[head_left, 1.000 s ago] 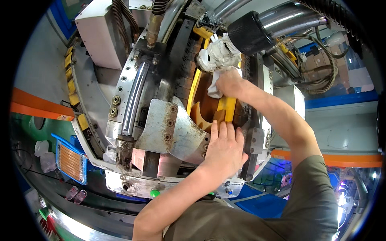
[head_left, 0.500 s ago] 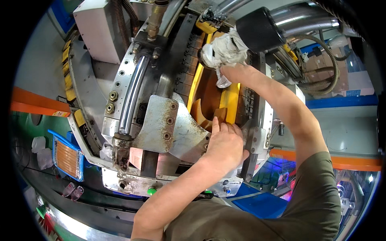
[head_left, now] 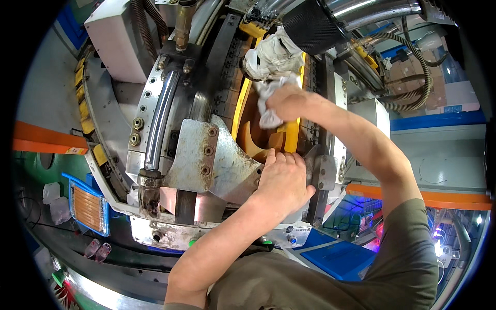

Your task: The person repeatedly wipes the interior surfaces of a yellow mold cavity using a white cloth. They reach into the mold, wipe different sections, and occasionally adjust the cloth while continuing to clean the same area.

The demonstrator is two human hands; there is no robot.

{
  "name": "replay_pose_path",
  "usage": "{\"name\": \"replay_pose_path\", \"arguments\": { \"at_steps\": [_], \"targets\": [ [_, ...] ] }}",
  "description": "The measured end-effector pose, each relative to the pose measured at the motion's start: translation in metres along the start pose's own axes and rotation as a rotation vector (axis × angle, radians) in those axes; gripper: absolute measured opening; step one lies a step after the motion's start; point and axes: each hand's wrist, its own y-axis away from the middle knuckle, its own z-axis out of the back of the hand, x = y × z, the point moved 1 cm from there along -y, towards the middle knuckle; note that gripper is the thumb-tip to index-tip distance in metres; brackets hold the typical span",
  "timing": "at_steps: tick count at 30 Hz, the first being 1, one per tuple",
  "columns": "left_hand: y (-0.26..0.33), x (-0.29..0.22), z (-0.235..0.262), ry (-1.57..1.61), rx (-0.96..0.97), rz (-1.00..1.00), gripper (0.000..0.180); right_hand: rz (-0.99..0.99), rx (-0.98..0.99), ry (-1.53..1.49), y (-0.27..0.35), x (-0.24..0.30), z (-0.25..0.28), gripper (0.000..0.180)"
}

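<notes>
Since the earlier frame the right hand (head_left: 287, 101) has been drawn nearer and lower into the opening, and the white rag (head_left: 268, 106) has come with it; the left hand (head_left: 281, 178) has stayed put.

Near: the left hand is laid flat, fingers pressed together, on the near edge of the opening, just right of a scuffed grey steel plate (head_left: 206, 160) with three bolt heads. It looks used as a brace.

Middle: the right hand is closed around the rag, which hangs crumpled against the orange-yellow curved part (head_left: 258, 142) inside the machine (head_left: 155, 103). That part looks smooth and glossy, with curved cut-outs.

For good wiping, the cloth is best kept bunched under the palm, pressed along the curve, with fingers kept clear of the steel edges.

Far: a second wad of white cloth (head_left: 274, 54) sits above, under a black mesh-covered cylinder (head_left: 312, 23). Ribbed hoses (head_left: 413, 67) are seen far right.
</notes>
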Motion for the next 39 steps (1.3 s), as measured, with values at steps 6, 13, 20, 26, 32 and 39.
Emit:
{"name": "replay_pose_path", "arguments": {
  "at_steps": [6,13,20,26,32,39],
  "targets": [
    [0.002,-0.003,0.002,-0.065,-0.008,0.02,0.071,-0.082,-0.15,-0.271,-0.01,-0.009,-0.003,0.025],
    [0.013,-0.001,0.007,-0.243,0.022,0.068,0.065,0.256,-0.027,-0.326,0.017,0.032,-0.017,0.023],
    [0.013,0.001,0.011,-0.204,-0.034,0.044,0.055,0.223,-0.003,-0.247,0.03,0.039,-0.017,0.014],
    [0.014,0.004,0.008,-0.172,-0.036,0.065,0.055,0.253,0.201,-0.568,0.028,0.018,0.034,0.015],
    [0.013,0.0,0.007,-0.203,-0.034,0.064,0.055,0.028,-0.18,-0.421,0.014,0.024,0.013,0.019],
    [0.012,0.002,0.01,-0.209,0.026,0.062,0.054,0.234,0.049,-0.34,0.035,0.053,0.014,0.018]
  ]
}}
